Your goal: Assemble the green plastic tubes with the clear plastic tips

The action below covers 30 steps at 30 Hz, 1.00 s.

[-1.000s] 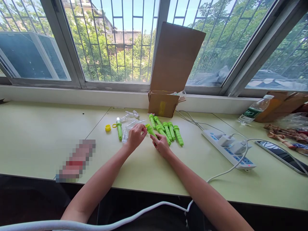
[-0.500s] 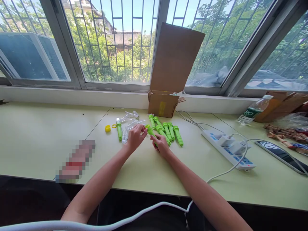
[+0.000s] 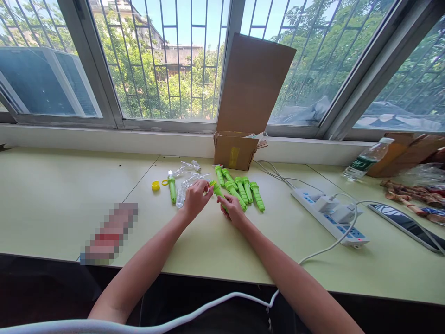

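Both hands meet over one green plastic tube (image 3: 217, 189) at the middle of the pale green table (image 3: 59, 199). My left hand (image 3: 195, 198) pinches the tube's top end with closed fingers. My right hand (image 3: 232, 209) is wrapped round its lower part. To the right lies a row of several finished green tubes (image 3: 243, 188). To the left lie one more green tube (image 3: 172, 188), clear plastic vials (image 3: 184, 178) and a yellow cap (image 3: 156, 185).
An open cardboard box (image 3: 235, 149) stands by the window sill. A white power strip (image 3: 330, 213) with plugged chargers and cables lies to the right, then a water bottle (image 3: 366, 160) and a flat dark device (image 3: 408, 225). A blurred patch (image 3: 109, 232) sits at front left.
Hardly anything moved. My hands have stayed on the green tube, with only slight finger shifts at its top end.
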Each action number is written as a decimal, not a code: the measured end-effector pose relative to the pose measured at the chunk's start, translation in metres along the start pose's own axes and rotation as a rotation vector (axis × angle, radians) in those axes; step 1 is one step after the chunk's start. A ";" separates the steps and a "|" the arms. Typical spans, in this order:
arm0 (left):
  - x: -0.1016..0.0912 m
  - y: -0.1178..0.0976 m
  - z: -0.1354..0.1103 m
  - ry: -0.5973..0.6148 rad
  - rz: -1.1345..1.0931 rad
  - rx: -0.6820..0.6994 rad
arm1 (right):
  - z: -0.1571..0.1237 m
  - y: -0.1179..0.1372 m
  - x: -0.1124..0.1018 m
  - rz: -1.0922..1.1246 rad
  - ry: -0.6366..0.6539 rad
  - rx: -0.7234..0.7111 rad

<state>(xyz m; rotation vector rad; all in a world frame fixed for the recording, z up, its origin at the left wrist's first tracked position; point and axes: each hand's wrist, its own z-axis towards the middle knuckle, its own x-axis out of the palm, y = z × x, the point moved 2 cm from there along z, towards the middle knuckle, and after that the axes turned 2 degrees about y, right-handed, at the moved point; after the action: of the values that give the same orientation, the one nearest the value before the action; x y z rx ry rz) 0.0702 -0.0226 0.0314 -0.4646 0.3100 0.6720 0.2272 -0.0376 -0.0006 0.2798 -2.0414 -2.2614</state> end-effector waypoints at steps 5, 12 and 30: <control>0.000 0.000 0.000 -0.002 -0.003 0.000 | 0.001 -0.002 0.000 -0.039 -0.015 0.011; 0.002 0.001 -0.001 0.003 -0.003 -0.006 | -0.001 0.001 -0.001 -0.026 -0.012 0.001; 0.002 0.000 -0.001 0.025 -0.041 -0.012 | -0.001 0.003 0.001 0.075 -0.030 0.005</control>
<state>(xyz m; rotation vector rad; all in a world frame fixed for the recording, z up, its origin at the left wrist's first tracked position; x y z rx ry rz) 0.0711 -0.0222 0.0300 -0.4903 0.3191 0.6289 0.2265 -0.0389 0.0025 0.1681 -2.0362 -2.2303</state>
